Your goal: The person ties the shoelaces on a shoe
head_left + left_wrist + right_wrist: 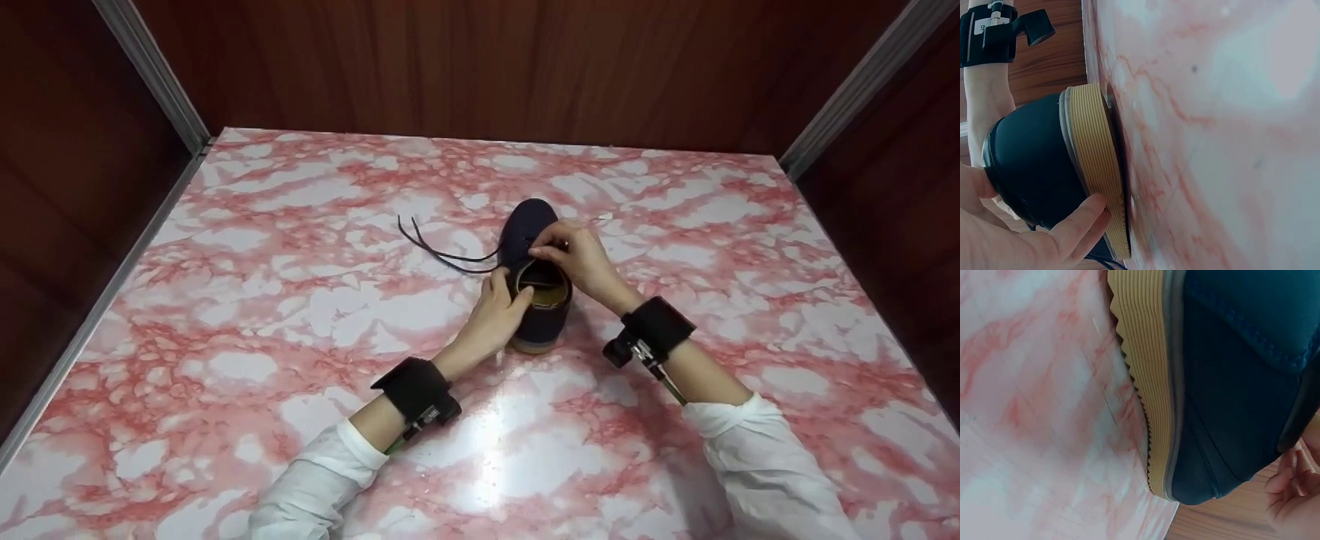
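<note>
A dark navy lace-up shoe (543,327) stands upright on the table, toe pointing away, its ridged tan sole (1090,135) on the surface. My left hand (489,313) grips its left side, thumb at the collar by the yellowish lining; in the left wrist view two fingers lie along the sole. With thumb and forefinger, my right hand (583,256) pinches the shoe's edge at the lacing area; the fingertips (1279,481) meet at that edge in the right wrist view, and anything between them is hidden. Dark laces (457,259) trail left from the shoe, both ends loose on the table.
The table (247,367) has a pink and white marbled top. Dark wood-grain panels (480,67) rise behind it and on both sides, with metal strips (154,71) at the corners. Each wrist wears a black camera band (420,394).
</note>
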{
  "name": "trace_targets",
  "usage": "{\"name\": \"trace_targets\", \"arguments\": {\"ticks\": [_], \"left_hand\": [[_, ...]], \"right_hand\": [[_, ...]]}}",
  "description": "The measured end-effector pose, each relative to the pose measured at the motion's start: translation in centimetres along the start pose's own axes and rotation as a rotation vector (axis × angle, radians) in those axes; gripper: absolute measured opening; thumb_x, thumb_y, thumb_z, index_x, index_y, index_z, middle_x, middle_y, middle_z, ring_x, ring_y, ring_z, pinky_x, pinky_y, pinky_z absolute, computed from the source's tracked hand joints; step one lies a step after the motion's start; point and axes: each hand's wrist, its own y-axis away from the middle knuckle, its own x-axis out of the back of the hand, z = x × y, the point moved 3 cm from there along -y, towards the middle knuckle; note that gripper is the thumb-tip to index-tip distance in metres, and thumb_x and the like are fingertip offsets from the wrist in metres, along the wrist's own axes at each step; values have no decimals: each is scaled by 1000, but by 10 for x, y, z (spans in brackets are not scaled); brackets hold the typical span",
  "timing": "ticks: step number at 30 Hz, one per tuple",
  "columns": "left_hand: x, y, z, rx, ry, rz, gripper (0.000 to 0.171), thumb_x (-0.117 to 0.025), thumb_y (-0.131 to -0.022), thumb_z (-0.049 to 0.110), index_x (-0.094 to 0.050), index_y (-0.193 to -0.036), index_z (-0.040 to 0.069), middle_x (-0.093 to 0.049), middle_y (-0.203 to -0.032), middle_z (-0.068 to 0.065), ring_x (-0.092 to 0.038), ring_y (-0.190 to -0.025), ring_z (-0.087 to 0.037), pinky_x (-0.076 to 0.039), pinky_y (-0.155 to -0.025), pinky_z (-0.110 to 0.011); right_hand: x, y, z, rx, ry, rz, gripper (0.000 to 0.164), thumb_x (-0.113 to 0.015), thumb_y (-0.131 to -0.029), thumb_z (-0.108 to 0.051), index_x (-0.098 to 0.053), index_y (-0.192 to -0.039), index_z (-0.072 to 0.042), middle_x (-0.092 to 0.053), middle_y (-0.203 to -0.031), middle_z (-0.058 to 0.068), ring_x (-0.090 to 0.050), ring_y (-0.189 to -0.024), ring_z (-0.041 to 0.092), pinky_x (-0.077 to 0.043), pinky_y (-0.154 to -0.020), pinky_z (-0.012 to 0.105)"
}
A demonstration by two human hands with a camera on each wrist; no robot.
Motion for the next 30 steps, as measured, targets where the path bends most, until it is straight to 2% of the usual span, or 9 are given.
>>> {"name": "trace_targets", "arguments": {"ticks": [6, 11, 13, 16, 20, 25, 27, 28, 30], "left_hand": [[-1, -1, 0, -6, -10, 17, 47, -33, -74, 38, -22, -107, 7, -30, -101, -10, -34, -89, -18, -26, -72, -27], [-1, -1, 0, -11, -8, 16, 46, -33, -74, 38, -23, -106, 7, -30, -99, -10, -34, -88, -18, -27, -71, -26], [-1, -1, 0, -13, -9, 15, 45, -33, -74, 38, -23, -106, 7, -30, -99, -9, -34, -88, -17, -27, -71, -25], [-1, -1, 1, -14, -16, 18, 45, -33, -74, 37, -23, -106, 8, -30, -98, -9, -33, -89, -17, -26, -71, -25], [-2, 0, 0, -17, -18, 14, 45, -33, -74, 37, -22, -107, 8, -30, -98, -9, -33, -89, -17, -26, -72, -25], [-2, 0, 0, -11, -10, 9, 48, -32, -74, 38, -21, -108, 7, -29, -101, -10, -33, -90, -17, -26, -73, -26], [-3, 0, -1, -7, -7, 7, 48, -32, -74, 38, -21, -109, 7, -29, -102, -10, -33, -90, -18, -26, -73, -26], [-3, 0, 0, -6, -7, 3, 48, -32, -74, 38, -21, -109, 7, -29, -102, -10, -33, -90, -18, -26, -73, -26], [-3, 0, 0, -1, -4, -1, 48, -32, -74, 39, -21, -109, 8, -29, -102, -10, -33, -90, -18, -26, -73, -26]], "right_hand": [[3, 0, 0, -126, -210, 12, 10, -49, -68, -12, -50, -74, -4, -48, -65, 7, -42, -56, 15, -32, -49, 23], [-18, -9, 96, -163, -388, 17, 18, -50, -68, -17, -49, -85, -10, -49, -69, 6, -43, -57, 15, -33, -47, 23], [-27, -15, 138, -157, -390, 51, 23, -52, -66, -18, -49, -88, -13, -49, -71, 7, -42, -58, 16, -32, -47, 24], [-27, -19, 157, -163, -400, 100, 27, -56, -63, -18, -50, -89, -14, -48, -73, 9, -41, -58, 20, -32, -47, 27], [-18, -22, 171, -164, -451, 143, 31, -59, -60, -15, -51, -89, -13, -47, -75, 11, -41, -60, 22, -33, -48, 28], [-1, -21, 178, -175, -619, 168, 35, -59, -60, -7, -48, -93, -7, -45, -76, 16, -42, -62, 26, -34, -50, 31], [8, -19, 178, -195, -664, 169, 37, -58, -60, -7, -46, -95, -7, -46, -78, 16, -42, -64, 26, -34, -50, 30], [15, -17, 165, -237, -695, 158, 36, -57, -61, -5, -46, -96, -6, -46, -77, 14, -43, -65, 23, -33, -50, 28], [25, -12, 161, -276, -711, 152, 38, -57, -62, -5, -44, -97, -7, -46, -79, 13, -43, -66, 22, -32, -48, 26]]}}
